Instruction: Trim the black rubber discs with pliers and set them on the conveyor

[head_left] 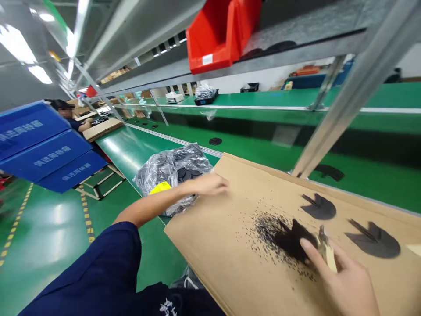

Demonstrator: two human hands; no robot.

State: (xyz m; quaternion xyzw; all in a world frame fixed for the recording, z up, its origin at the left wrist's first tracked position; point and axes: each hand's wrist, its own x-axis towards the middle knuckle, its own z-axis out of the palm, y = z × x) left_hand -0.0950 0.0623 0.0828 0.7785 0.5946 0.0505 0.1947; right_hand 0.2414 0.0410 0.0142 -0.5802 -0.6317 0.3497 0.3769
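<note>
My right hand [348, 276] is closed around small nippers [325, 248] with a metal tip and cream-coloured handles. Its thumb lies over a dark black piece [296, 239] on the cardboard; whether it grips that piece I cannot tell. A heap of tiny black scraps [266, 228] spreads to the left of it. My left hand [212, 184], smeared by motion, is above the cardboard's left part, beside an open clear plastic bag [171, 164] of flat black round pieces [187, 174]. Whatever its fingers hold, if anything, does not show.
Two black rounded pieces with thin prongs, one farther back [320, 207] and one at right [381, 241], lie on the cardboard sheet [210, 245]. A metal post [348, 101] rises behind. A red bin [210, 48] sits overhead. Blue crates [52, 149] and a co-worker [75, 120] are at left.
</note>
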